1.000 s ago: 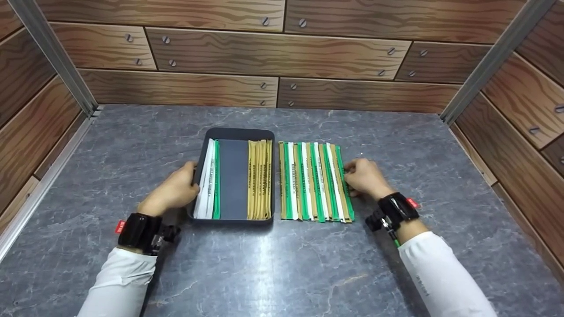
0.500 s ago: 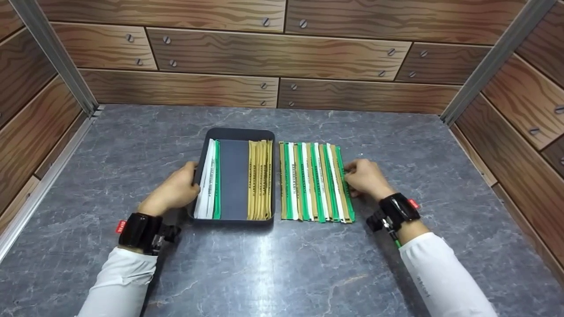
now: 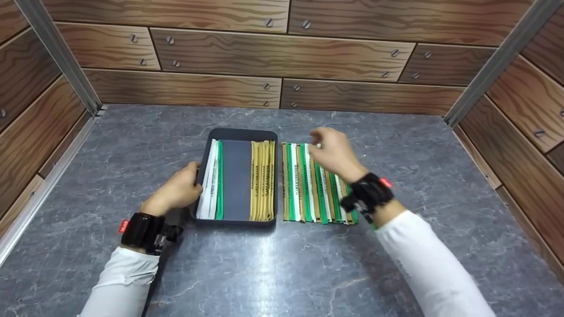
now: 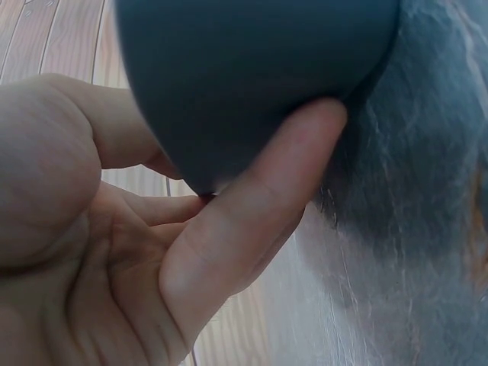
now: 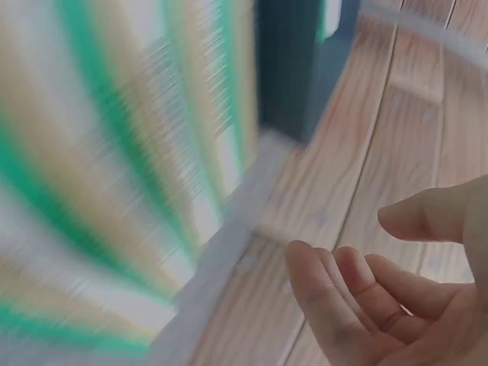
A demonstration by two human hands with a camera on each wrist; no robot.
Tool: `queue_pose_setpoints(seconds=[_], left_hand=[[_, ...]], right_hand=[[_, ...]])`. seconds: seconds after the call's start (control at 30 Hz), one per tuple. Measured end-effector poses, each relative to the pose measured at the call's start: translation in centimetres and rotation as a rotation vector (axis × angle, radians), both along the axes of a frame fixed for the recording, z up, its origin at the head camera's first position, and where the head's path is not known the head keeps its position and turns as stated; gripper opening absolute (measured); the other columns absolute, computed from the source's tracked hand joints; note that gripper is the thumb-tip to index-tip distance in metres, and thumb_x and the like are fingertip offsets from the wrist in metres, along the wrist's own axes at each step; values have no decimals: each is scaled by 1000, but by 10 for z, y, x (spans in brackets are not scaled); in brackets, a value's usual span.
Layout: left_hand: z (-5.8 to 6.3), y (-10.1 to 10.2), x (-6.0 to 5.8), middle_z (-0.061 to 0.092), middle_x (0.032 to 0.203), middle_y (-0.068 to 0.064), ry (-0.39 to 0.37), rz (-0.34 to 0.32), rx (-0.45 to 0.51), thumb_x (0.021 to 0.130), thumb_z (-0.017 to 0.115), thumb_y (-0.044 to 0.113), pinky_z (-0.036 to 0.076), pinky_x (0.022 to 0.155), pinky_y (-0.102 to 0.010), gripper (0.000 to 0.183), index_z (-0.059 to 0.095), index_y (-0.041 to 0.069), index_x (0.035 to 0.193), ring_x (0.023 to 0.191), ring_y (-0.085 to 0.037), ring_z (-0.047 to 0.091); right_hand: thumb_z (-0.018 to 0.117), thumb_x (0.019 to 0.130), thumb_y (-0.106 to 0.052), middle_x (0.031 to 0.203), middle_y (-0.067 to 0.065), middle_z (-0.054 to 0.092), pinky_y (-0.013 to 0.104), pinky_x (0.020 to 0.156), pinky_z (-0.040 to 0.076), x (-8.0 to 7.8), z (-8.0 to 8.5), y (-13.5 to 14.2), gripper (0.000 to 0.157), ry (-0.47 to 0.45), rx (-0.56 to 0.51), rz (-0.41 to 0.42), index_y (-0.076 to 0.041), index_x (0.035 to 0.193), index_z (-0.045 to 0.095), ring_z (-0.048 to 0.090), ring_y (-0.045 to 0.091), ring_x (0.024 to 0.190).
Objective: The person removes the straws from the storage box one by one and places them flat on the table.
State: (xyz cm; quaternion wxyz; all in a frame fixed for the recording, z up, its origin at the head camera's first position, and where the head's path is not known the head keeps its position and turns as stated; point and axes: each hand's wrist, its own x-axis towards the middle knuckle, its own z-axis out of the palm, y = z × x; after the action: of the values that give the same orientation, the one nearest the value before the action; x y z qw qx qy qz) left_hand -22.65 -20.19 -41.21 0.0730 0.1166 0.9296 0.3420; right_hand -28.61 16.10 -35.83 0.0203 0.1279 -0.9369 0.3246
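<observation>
A dark grey tray [image 3: 235, 221] holds slim printed stick packets: white packets [image 3: 207, 185] and a green packet [image 3: 220, 185] along its left, gold packets [image 3: 262, 185] along its right. My left hand [image 3: 178, 187] grips the tray's left wall; in the left wrist view, thumb and fingers of that hand [image 4: 206, 236] lie about the tray wall [image 4: 244, 69]. Right of the tray lies a row of alternating gold, green and white packets [image 3: 304, 193]. Over its far part my right hand [image 3: 337, 154] hovers, blurred. In the right wrist view its loosely bent fingers [image 5: 313, 290] hold nothing.
The grey marbled tabletop [image 3: 264, 268] extends around the tray and the row. Wood-patterned panels [image 3: 220, 53] wall in the back and both sides, with metal posts [image 3: 498, 66] at the corners.
My right hand has left the right edge of the packet row and moved left and away from me, above the row. My left hand stays on the tray. The view has shifted slightly.
</observation>
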Motion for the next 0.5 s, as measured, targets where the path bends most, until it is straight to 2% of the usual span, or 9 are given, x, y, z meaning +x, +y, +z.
queue_pose_setpoints(seconds=[0.13, 0.2, 0.33, 0.5], left_hand=[[-1, 0, -2, 49, 141, -43, -16, 7, 8, 92, 50, -2, 39, 115, -61, 63, 29, -19, 150, 132, -52, 49], [-1, -1, -3, 50, 140, -42, -21, 9, 7, 93, 50, -2, 41, 114, -60, 63, 29, -19, 150, 132, -51, 50], [-3, -2, -4, 52, 140, -40, -37, 13, 20, 93, 50, -2, 45, 110, -58, 62, 29, -17, 150, 130, -49, 52], [-2, -4, -4, 54, 138, -39, -60, 16, 53, 93, 49, -4, 51, 102, -55, 62, 30, -16, 151, 124, -46, 57]], right_hand=[[64, 92, -6, 123, 18, 69, 38, 90, 59, 0, 9, -51, 47, 7, -16, 94, 2, 138, 60, 66, 29, 107], [64, 92, -4, 120, 16, 69, 36, 85, 60, 1, 9, -76, 46, -15, -28, 146, 2, 138, 61, 67, 27, 102], [67, 91, -2, 117, 14, 72, 30, 79, 60, 3, 0, -122, 47, -54, 11, 239, 1, 138, 61, 68, 23, 96], [69, 89, -2, 109, 11, 76, 25, 72, 59, 4, -16, -167, 48, -96, 116, 319, 2, 136, 64, 71, 20, 91]])
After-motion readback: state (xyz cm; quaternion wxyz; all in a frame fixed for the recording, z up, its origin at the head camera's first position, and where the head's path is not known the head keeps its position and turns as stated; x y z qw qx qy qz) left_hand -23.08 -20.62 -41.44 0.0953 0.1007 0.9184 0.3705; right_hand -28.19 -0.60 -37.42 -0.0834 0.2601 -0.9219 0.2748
